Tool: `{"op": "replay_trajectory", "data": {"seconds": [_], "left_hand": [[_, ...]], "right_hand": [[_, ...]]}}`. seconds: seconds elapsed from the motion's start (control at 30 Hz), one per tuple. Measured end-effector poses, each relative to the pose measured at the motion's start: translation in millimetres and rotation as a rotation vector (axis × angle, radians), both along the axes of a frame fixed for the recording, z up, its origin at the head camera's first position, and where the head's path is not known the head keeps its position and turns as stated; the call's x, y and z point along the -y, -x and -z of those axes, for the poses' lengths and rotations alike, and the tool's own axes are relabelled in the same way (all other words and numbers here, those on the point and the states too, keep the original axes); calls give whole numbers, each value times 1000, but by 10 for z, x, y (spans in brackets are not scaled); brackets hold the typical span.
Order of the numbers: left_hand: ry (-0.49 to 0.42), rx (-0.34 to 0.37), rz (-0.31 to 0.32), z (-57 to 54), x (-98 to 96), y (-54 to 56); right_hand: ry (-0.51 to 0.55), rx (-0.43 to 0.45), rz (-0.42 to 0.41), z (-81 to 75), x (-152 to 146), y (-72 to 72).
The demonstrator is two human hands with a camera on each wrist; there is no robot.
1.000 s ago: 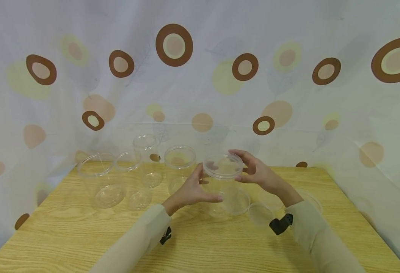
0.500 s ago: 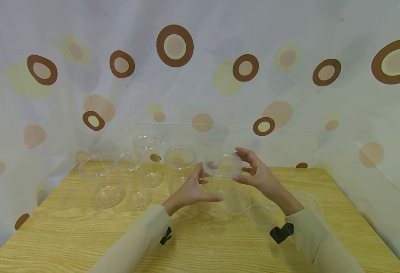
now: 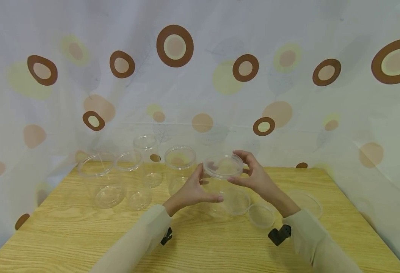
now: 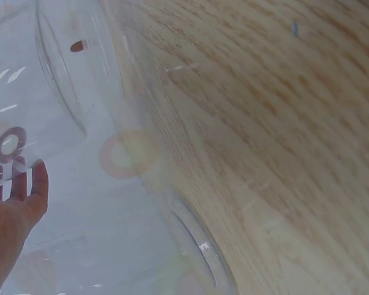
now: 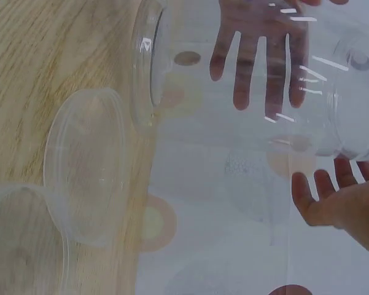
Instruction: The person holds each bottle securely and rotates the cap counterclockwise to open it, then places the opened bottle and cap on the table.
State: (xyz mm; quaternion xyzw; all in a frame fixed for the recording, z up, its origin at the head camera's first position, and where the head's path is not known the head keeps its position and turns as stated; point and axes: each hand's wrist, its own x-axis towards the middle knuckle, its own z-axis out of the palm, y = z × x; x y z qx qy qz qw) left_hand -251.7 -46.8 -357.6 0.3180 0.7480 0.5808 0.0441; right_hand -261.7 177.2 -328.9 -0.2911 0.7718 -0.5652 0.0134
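Observation:
In the head view a clear plastic jar [image 3: 215,189] stands upright on the table, a little right of the middle. My left hand [image 3: 190,192] grips its body from the left, thumb in front and fingers behind. Those left-hand fingers [image 5: 242,80] show through the jar wall [image 5: 227,129] in the right wrist view. At the top sits a clear round lid [image 3: 223,165]. My right hand [image 3: 259,180] holds the lid's right edge between curled fingers and thumb. The left wrist view shows left fingertips [image 4: 38,175] right at the jar's side.
Several open clear jars stand to the left, among them a wide jar [image 3: 97,176] and a tall jar [image 3: 146,151]. A closer jar [image 3: 180,167] stands by my left hand. Loose lids lie to the right: a large lid [image 3: 239,201], a small lid [image 3: 261,216] and another lid [image 3: 307,204].
My right hand shifted slightly right, then came back left, its thumb now farther round the front of the lid. My left hand and the jar have stayed in place.

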Motion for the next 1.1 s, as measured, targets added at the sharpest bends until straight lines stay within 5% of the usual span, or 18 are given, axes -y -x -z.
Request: {"op": "replay_trajectory", "data": {"seconds": [0.23, 0.37, 0.5, 0.87, 1.1], "left_hand": [[-1, 0, 28, 3, -6, -6], [11, -1, 23, 5, -9, -10], [6, -1, 3, 6, -6, -7], [12, 2, -44, 5, -12, -9], [9, 15, -33, 10, -22, -3]], "right_hand": [[100, 134, -351, -6, -164, 155], [104, 164, -410, -9, -195, 181], [113, 145, -355, -8, -185, 146], [74, 13, 51, 33, 35, -58], [87, 22, 71, 42, 65, -45]]}}
